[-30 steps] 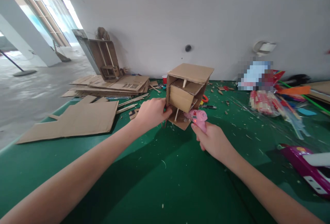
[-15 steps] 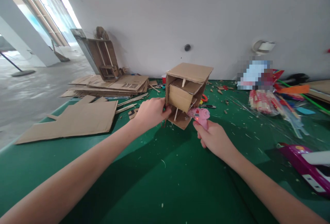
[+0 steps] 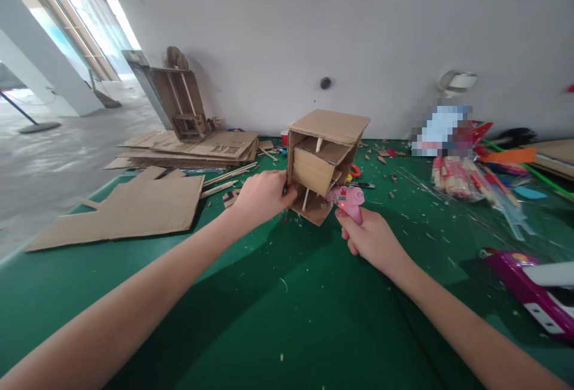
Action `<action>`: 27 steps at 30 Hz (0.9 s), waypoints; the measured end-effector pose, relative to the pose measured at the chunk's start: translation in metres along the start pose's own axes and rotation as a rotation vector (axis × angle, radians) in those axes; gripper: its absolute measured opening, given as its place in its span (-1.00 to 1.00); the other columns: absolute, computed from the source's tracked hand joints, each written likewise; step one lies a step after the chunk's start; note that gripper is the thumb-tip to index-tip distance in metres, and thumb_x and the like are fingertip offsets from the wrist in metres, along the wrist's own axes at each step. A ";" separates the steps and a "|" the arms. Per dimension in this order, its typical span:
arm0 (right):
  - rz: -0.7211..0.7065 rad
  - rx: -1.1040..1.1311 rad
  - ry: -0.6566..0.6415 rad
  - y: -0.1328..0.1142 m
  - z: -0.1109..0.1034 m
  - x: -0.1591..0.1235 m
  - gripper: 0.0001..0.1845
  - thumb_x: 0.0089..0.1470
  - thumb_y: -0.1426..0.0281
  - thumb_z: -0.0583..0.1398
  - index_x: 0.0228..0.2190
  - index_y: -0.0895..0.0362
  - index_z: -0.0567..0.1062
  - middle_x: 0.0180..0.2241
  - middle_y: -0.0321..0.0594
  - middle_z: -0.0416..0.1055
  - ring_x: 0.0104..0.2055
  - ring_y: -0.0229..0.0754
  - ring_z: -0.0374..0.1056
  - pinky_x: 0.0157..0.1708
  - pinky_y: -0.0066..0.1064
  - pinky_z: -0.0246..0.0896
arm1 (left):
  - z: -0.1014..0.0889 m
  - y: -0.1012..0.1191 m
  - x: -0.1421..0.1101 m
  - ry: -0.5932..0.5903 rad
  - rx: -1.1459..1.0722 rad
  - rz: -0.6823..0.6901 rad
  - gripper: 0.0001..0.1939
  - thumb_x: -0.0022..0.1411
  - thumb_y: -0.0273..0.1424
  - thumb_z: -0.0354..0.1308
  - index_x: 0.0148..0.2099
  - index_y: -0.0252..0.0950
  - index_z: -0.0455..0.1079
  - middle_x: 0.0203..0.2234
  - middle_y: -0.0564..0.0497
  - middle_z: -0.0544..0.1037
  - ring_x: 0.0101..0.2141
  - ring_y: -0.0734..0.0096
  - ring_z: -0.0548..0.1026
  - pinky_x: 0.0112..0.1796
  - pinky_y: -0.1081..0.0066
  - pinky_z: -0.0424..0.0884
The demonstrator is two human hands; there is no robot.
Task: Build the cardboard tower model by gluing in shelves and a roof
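Observation:
Tilted above the green table is a cardboard box (image 3: 314,171), open at the front, with a closed middle section and a short wooden stick in the gap above and below it. My left hand (image 3: 264,194) grips its lower left side, the thumb at the front edge and the other fingers partly hidden. A pink hot glue gun (image 3: 352,200) with a lit orange light is in my right hand (image 3: 370,234), my fingers closed round its handle. Its nozzle points into the box's lower right side; the tip is hidden there.
Cut cardboard (image 3: 130,207) and stacked sheets (image 3: 192,148) lie left, beside wooden sticks (image 3: 231,173). Behind the box are orange-handled scissors (image 3: 354,170) and a cutter knife (image 3: 362,185). Bagged sticks (image 3: 455,177) and a purple device (image 3: 529,285) lie right. A white wall (image 3: 381,37) stands behind.
Almost nothing differs. Both hands, the box and the glue gun keep their places, with only a very slight shift of the whole view.

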State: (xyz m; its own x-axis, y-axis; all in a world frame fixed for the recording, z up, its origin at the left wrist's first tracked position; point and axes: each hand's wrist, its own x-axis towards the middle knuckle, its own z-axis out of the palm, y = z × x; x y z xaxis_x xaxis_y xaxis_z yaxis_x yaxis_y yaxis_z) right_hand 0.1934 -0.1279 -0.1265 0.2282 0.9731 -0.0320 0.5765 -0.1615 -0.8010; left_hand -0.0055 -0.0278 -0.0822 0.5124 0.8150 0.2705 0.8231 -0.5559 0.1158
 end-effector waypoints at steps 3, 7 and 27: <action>0.002 0.012 -0.005 0.000 0.001 0.001 -0.56 0.18 0.11 0.05 -0.63 0.06 0.25 -0.82 -0.40 0.22 -0.75 -0.29 0.17 -0.61 -0.42 0.09 | 0.000 0.001 0.000 -0.003 0.000 0.001 -0.73 0.21 -0.28 -0.05 -0.34 -0.29 0.42 -0.51 -0.06 0.52 -0.53 0.29 0.44 -0.56 0.40 0.14; 0.004 0.008 -0.023 0.002 0.001 0.002 -0.54 0.20 0.11 0.03 -0.64 0.06 0.24 -0.82 -0.40 0.22 -0.75 -0.29 0.18 -0.61 -0.43 0.09 | 0.002 0.000 0.000 0.006 0.008 0.004 -0.74 0.20 -0.28 -0.04 -0.37 -0.29 0.41 -0.51 -0.06 0.52 -0.51 0.28 0.46 -0.54 0.40 0.17; 0.023 -0.044 -0.039 0.001 -0.004 -0.005 -0.55 0.23 0.12 0.02 -0.63 0.05 0.20 -0.82 -0.42 0.22 -0.74 -0.31 0.19 -0.61 -0.45 0.10 | 0.004 -0.002 0.000 0.024 0.000 0.009 -0.76 0.19 -0.27 -0.05 -0.40 -0.26 0.36 -0.53 -0.02 0.51 -0.53 0.27 0.44 -0.59 0.39 0.05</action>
State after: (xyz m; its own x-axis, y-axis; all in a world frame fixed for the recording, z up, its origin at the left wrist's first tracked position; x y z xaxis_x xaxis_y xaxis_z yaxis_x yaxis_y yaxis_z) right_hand 0.1957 -0.1340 -0.1246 0.2119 0.9745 -0.0737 0.6059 -0.1902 -0.7724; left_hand -0.0065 -0.0257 -0.0861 0.5139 0.8057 0.2946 0.8183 -0.5634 0.1134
